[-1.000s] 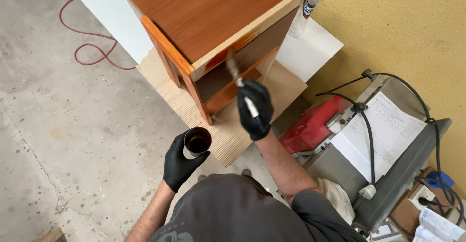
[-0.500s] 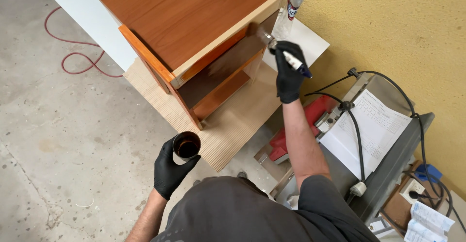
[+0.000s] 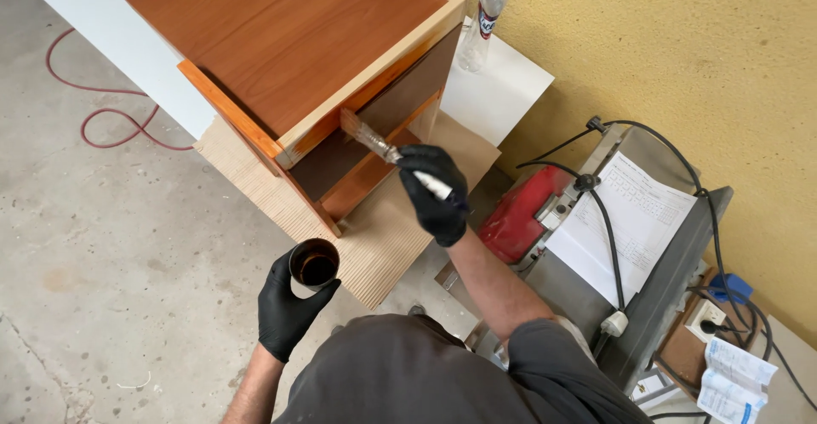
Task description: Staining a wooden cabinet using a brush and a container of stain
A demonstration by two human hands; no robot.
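Note:
My right hand [image 3: 436,194], in a black glove, grips a paintbrush [image 3: 374,142] by its white handle. The bristles touch the pale wooden front edge of a reddish-brown wooden cabinet [image 3: 289,50] that lies on a ribbed board [image 3: 374,237]. My left hand [image 3: 285,305], also gloved in black, holds a small round can [image 3: 313,264] of dark brown liquid low, near the front corner of the board.
A white panel [image 3: 502,84] and a clear plastic bottle [image 3: 485,16] sit beside the yellow wall. A red power tool [image 3: 521,211], a grey machine with a paper sheet [image 3: 634,220] and black cables are to the right. A red cord [image 3: 102,118] lies on the concrete floor.
My right hand moved the brush from the cabinet's far right side back down to its near front edge. The left hand kept holding the can.

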